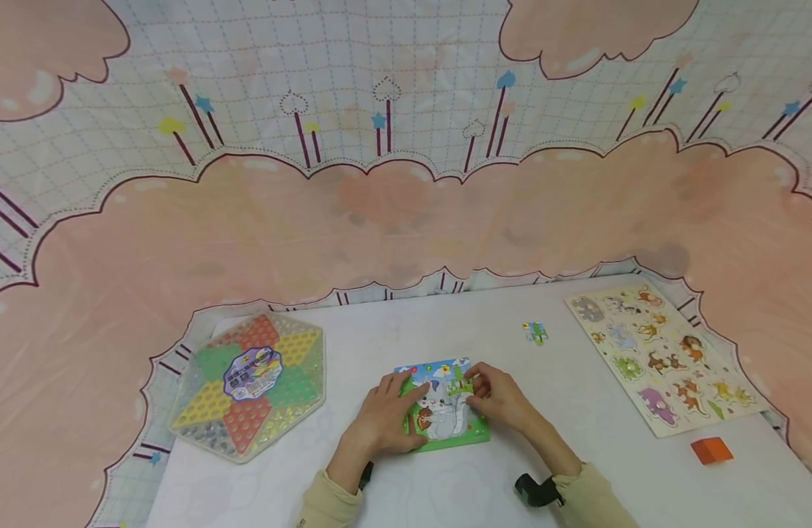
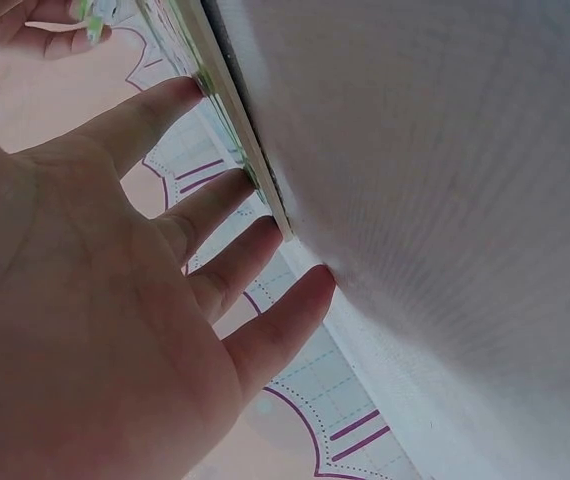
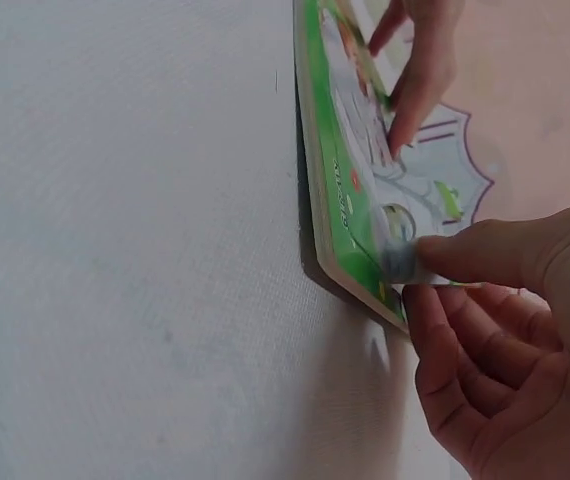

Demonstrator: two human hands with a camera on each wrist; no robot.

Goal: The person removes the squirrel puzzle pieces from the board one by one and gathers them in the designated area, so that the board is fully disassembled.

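Note:
A jigsaw puzzle board (image 1: 439, 444) with a green border and a white cartoon animal lies on the table in front of me. My left hand (image 1: 384, 418) rests on its left side, with its fingers spread and fairly straight. In the left wrist view, fingertips of that hand touch the edge of the board (image 2: 235, 115). At the board's right side, my right hand (image 1: 501, 396) pinches a puzzle piece (image 1: 460, 387) between thumb and fingers. The right wrist view shows this piece just over the board (image 3: 340, 230), partly hidden by the thumb.
One loose puzzle piece (image 1: 536, 333) lies behind and right of the board. A hexagonal checkers board (image 1: 300, 367) is at the left. At the right are a wooden animal peg puzzle (image 1: 643, 367) and an orange block (image 1: 711, 450). A patterned cloth (image 1: 406, 220) hangs behind the table.

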